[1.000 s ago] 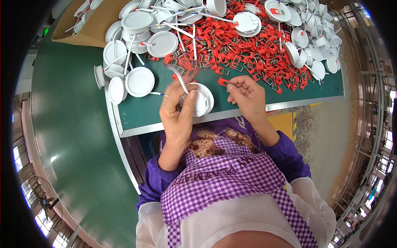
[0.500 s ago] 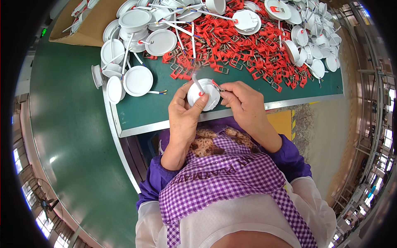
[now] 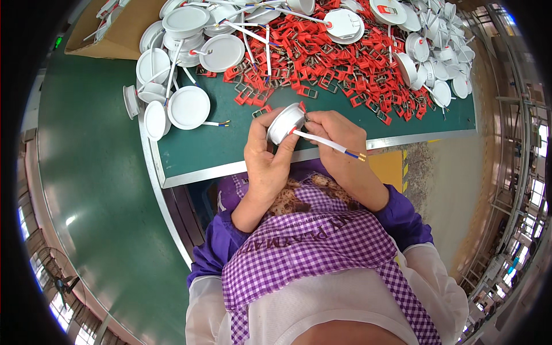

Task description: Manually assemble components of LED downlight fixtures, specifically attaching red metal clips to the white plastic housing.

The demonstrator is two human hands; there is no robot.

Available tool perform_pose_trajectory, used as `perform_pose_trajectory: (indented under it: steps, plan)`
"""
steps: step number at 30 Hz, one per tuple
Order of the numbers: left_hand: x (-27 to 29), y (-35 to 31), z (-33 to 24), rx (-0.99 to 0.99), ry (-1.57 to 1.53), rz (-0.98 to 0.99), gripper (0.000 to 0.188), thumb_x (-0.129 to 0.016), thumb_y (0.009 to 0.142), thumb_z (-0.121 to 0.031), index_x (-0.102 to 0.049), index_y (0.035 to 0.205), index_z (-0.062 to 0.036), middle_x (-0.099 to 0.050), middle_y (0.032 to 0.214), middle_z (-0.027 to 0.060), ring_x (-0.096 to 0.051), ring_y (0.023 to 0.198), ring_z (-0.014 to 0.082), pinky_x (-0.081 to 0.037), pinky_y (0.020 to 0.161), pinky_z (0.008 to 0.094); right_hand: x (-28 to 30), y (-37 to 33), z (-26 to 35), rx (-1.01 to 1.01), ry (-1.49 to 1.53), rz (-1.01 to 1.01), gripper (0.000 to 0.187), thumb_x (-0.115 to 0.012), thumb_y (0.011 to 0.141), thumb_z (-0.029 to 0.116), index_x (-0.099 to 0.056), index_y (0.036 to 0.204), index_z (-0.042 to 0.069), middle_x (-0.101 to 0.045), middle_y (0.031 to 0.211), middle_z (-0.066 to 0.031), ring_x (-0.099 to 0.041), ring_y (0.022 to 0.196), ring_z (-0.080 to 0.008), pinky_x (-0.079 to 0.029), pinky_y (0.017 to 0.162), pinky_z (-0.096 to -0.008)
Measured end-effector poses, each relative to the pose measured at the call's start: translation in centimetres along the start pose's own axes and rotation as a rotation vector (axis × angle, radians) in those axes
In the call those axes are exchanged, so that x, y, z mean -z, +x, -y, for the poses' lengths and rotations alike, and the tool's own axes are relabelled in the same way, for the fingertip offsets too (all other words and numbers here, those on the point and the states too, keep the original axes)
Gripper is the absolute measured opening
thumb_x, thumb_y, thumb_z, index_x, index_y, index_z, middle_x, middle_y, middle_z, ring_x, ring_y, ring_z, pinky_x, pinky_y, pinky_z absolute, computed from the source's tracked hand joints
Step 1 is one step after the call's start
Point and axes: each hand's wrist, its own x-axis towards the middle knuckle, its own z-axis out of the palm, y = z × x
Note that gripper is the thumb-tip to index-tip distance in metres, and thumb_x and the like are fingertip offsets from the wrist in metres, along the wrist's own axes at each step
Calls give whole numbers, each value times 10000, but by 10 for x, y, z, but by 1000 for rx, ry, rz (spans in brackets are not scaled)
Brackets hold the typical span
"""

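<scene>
My left hand point(image 3: 267, 150) grips a round white downlight point(image 3: 284, 124) by its rim, thumb on the near side. The downlight is tilted on edge. From a red grommet on its back, a white cable point(image 3: 322, 142) runs to the right and ends in bare-tipped coloured wires. A red spring clip point(image 3: 302, 106) sits at the upper right edge of the downlight. My right hand point(image 3: 340, 141) is closed there, its fingertips pinching the clip's metal part; the fingers partly hide it. The cable passes in front of my right fingers.
On the green table point(image 3: 224, 144) lies a large heap of red clips point(image 3: 328, 63) with metal loops. White downlights with cables point(image 3: 190, 107) are piled to its left and right. A cardboard box point(image 3: 123, 34) stands at the back left. A metal strip point(image 3: 213, 175) edges the table.
My left hand has turned the downlight from facing up to standing on edge. Its cable has swung from pointing up and away to the lower right, across my right fingers.
</scene>
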Motion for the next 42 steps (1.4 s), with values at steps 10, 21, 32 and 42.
perform_pose_trajectory:
  steps: [10, 21, 32, 42]
  plan:
    - [13, -1, -19, 74, -77, 57, 399, -692, 868, 5, -514, 1225, -7, -608, 1113, 69, -595, 1011, 131, -488, 884, 267, 2, 2, -7, -220, 468, 53, 267, -649, 882, 32, -586, 1139, -4, -682, 981, -120, -697, 862, -180, -545, 752, -300]
    - [22, -15, -27, 288, -232, 51, 432, -710, 852, 4, -525, 1243, 12, -654, 1111, 99, -634, 989, 143, -517, 881, 282, 5, -4, 10, -397, 586, 200, 447, -652, 898, 51, -500, 1312, -18, -692, 1027, -162, -691, 906, -178, -542, 772, -283]
    - [38, -8, -35, 409, -309, 179, 411, -707, 844, 24, -539, 1219, 9, -658, 1118, 112, -647, 1007, 174, -531, 907, 311, 22, 13, -18, -402, 395, 339, 405, -760, 824, 145, -614, 1168, -9, -692, 922, -91, -647, 701, -97, -493, 615, -224]
    - [44, -10, -16, 562, -728, 131, 516, -735, 808, 16, -476, 1255, -2, -629, 1147, 163, -656, 1046, 293, -586, 885, 497, 4, 10, 7, -465, 842, 305, 232, -676, 919, 162, -635, 1046, -28, -658, 806, -37, -610, 702, -49, -471, 592, -199]
